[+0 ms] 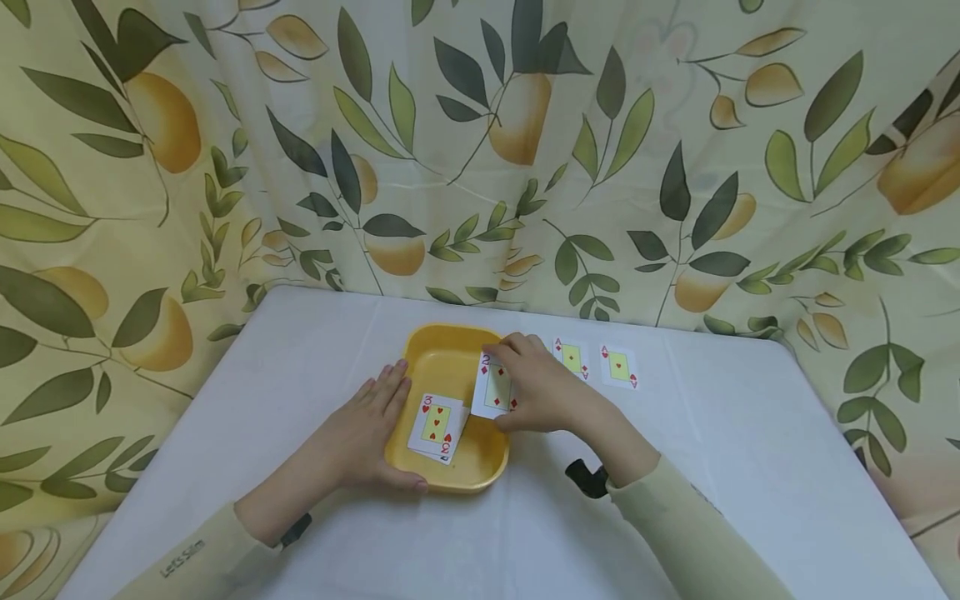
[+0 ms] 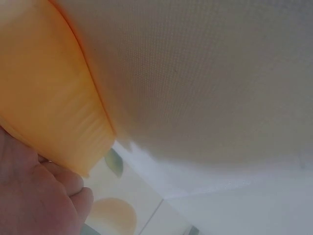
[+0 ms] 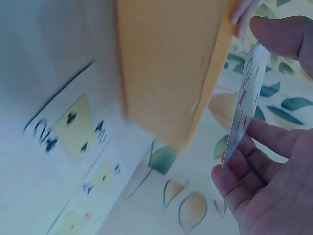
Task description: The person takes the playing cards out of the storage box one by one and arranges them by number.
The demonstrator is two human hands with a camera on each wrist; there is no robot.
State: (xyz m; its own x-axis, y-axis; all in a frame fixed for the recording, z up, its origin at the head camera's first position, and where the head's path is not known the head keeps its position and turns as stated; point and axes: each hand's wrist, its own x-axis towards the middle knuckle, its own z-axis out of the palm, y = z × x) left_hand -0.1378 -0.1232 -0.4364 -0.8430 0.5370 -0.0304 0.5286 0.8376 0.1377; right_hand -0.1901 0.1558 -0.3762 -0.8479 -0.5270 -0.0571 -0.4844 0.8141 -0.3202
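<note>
A yellow plastic tray (image 1: 450, 340) stands on the white table. My left hand (image 1: 367, 429) rests along its left side, fingers stretched out on the rim and thumb at the near corner. Inside lie a few overlapping playing cards, the three of hearts (image 1: 437, 424) on top. Over the tray's right edge, my right hand (image 1: 543, 385) pinches a playing card with red diamonds (image 1: 491, 388) between thumb and fingers. The right wrist view shows this diamond card (image 3: 247, 100) nearly edge-on, with the thumb at its top and the fingertips along its lower part.
Right of the tray, two red aces lie face up: a nearer ace (image 1: 572, 358) and an outer ace (image 1: 618, 365). The right wrist view also shows a two of clubs (image 3: 73, 128) beside the tray. A fruit-patterned curtain (image 1: 465, 150) hangs behind the white table (image 1: 712, 467).
</note>
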